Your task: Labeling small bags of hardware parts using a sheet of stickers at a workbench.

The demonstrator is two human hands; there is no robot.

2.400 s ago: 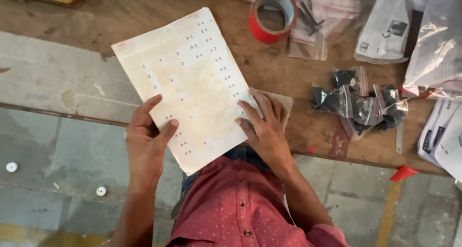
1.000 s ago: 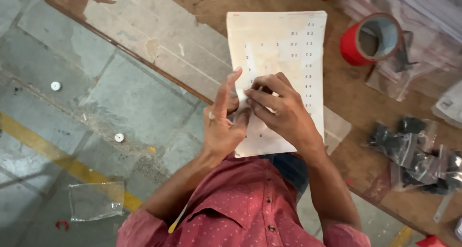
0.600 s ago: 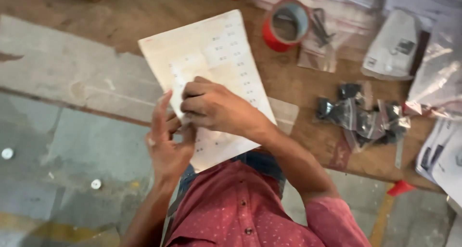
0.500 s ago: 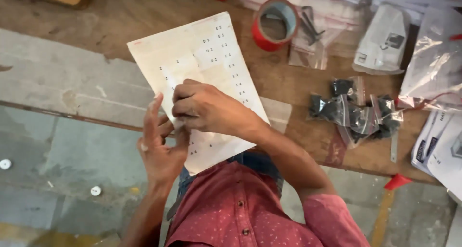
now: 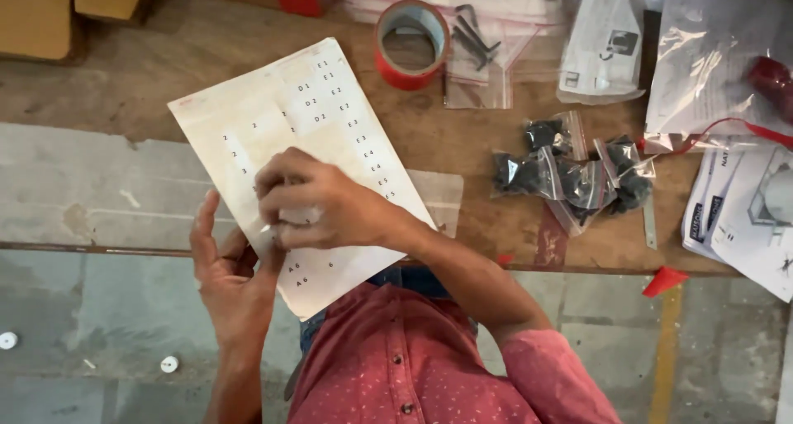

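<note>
The left hand cups the sheet's lower edge from beneath, palm up, fingers loosely spread. The right hand lies knuckles-up on the sheet, fingertips pinched together on a small label just above the left thumb. A red tape roll lies well beyond both hands.

One label sheet, one red tape roll (two floor discs).

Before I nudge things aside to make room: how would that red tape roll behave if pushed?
The red tape roll lies flat on its side on the wooden bench, so it would probably slide rather than roll. Stood on edge, its round shape would likely let it roll. It looks like a stiff ring, so it should hold its shape when gripped.
</note>
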